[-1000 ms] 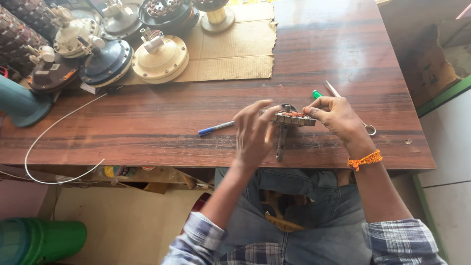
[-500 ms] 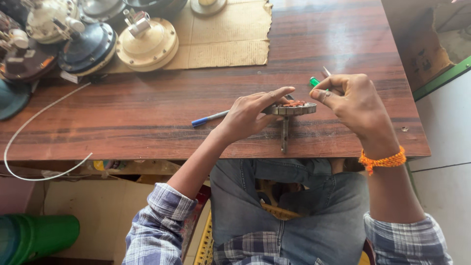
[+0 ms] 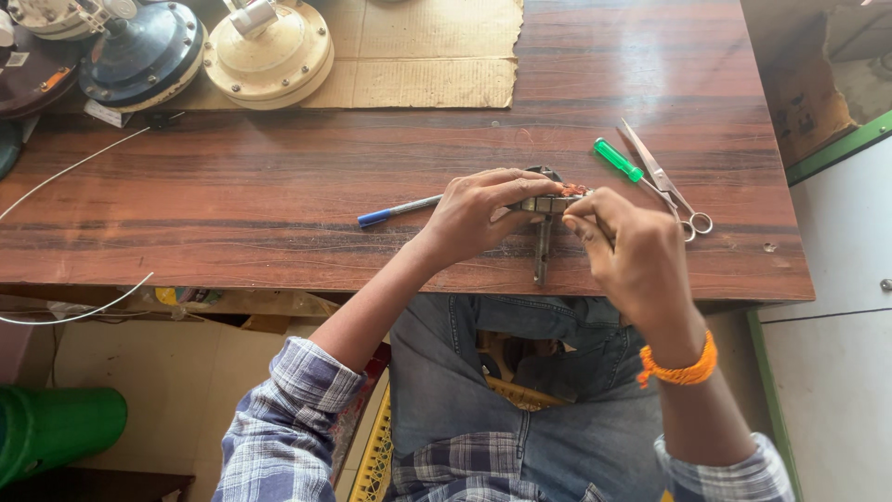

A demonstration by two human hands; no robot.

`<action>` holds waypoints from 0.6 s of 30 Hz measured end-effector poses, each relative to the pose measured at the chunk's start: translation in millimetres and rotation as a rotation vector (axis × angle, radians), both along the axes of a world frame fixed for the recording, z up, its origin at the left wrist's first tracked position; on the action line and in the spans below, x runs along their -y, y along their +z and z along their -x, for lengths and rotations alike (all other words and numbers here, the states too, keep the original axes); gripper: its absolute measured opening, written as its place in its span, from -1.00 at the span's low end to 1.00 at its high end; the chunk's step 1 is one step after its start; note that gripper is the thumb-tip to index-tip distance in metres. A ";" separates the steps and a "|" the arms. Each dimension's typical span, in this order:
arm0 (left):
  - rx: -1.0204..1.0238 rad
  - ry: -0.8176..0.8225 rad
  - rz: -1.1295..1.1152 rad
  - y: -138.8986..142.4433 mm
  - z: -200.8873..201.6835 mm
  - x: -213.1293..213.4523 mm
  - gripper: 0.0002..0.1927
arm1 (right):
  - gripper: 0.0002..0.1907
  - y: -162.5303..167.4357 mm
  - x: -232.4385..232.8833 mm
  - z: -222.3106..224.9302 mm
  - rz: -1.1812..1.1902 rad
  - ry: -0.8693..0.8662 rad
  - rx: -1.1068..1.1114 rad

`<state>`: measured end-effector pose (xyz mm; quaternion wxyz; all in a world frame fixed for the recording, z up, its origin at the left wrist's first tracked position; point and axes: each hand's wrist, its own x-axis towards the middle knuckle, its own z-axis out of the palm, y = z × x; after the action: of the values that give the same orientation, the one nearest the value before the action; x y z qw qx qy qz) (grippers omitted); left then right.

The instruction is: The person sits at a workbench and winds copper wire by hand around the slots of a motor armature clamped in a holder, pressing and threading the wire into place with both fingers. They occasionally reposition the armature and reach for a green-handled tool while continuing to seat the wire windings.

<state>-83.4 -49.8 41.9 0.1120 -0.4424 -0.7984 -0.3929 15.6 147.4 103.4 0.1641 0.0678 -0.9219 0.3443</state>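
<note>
Both hands, left [image 3: 474, 216] and right [image 3: 627, 256], pinched shut on small metal part [image 3: 548, 204] (shaft hanging down); pen [image 3: 398, 211], screwdriver [image 3: 620, 161], scissors [image 3: 664, 181] alongside.

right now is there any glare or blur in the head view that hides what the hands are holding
Head view: a pale sheen runs across the far table but stays clear of the hands. The right hand is slightly motion-blurred. The left hand is sharper. The small metal part shows only partly, since both hands cover it.
</note>
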 end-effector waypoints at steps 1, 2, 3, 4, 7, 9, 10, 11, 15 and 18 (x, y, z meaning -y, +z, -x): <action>-0.001 -0.013 0.001 0.1 0.7 0.6 -0.54 | -0.91 -6.1 1.1 -2.5 -0.010 -0.005 -0.048; -0.003 -0.024 0.002 0.5 2.0 1.2 -0.55 | -0.92 -12.3 1.5 -5.2 -0.007 0.015 -0.086; -0.005 -0.033 0.002 1.2 3.1 1.9 -0.56 | -0.93 -18.9 1.7 -7.7 -0.004 0.038 -0.124; 0.002 -0.034 0.008 1.9 4.5 2.6 -0.56 | -0.93 -25.8 1.9 -9.1 0.001 0.062 -0.160; 0.028 -0.049 0.063 4.5 9.4 4.6 -0.54 | -0.78 -49.5 3.9 -9.8 -0.078 0.147 -0.258; 0.043 -0.074 0.132 6.5 16.4 4.9 -0.52 | -0.81 -66.7 8.1 -6.3 -0.111 0.093 -0.265; 0.010 -0.116 0.131 7.6 21.4 5.2 -0.50 | -0.82 -74.1 8.5 -4.7 -0.129 0.064 -0.268; -0.023 -0.156 0.130 8.6 26.7 6.3 -0.49 | -0.83 -79.8 6.2 -3.3 -0.112 0.065 -0.263; 0.063 -0.162 0.035 3.7 27.1 12.0 -0.33 | -0.80 -96.3 3.4 -1.6 -0.033 0.127 -0.303; -0.033 -0.126 0.041 -2.4 19.6 10.7 -0.34 | -0.80 -101.9 3.8 -2.1 -0.022 0.147 -0.317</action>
<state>-103.0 -60.5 39.4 0.0913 -0.5003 -0.7749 -0.3753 17.7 143.6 1.5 0.2811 0.1902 -0.8807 0.3305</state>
